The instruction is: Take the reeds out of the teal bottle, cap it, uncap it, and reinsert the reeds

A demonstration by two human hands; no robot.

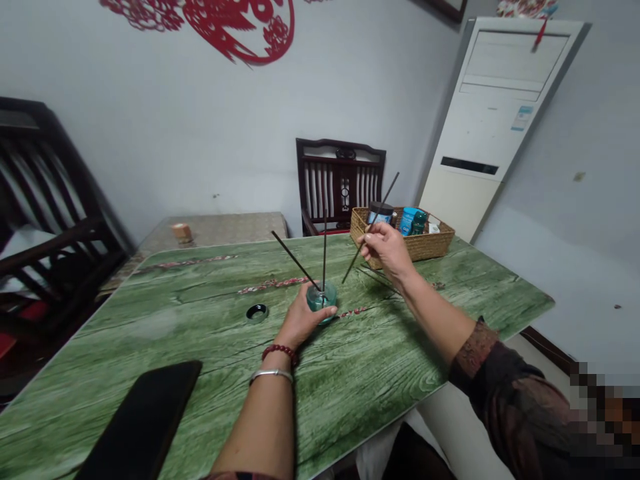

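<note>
My left hand (304, 315) is wrapped round a small teal glass diffuser bottle (321, 300) standing on the green table. Two dark reed sticks (296, 260) rise from its neck, one leaning left and one nearly upright. Right of the bottle, my right hand (385, 248) pinches another dark reed stick (353, 261) between thumb and fingers. That stick slants, its lower end in the air apart from the bottle. More dark sticks (377, 277) lie on the table below my right hand, partly hidden by it. A black ring-shaped cap (257, 312) lies left of the bottle.
A wicker basket (430, 248) with jars and bottles stands behind my right hand. On the green table (225, 400), a black phone-like slab (145, 420) lies at the front left. Behind are a lower table (235, 225) with a small orange-brown box (181, 232) and a dark wooden chair (343, 180).
</note>
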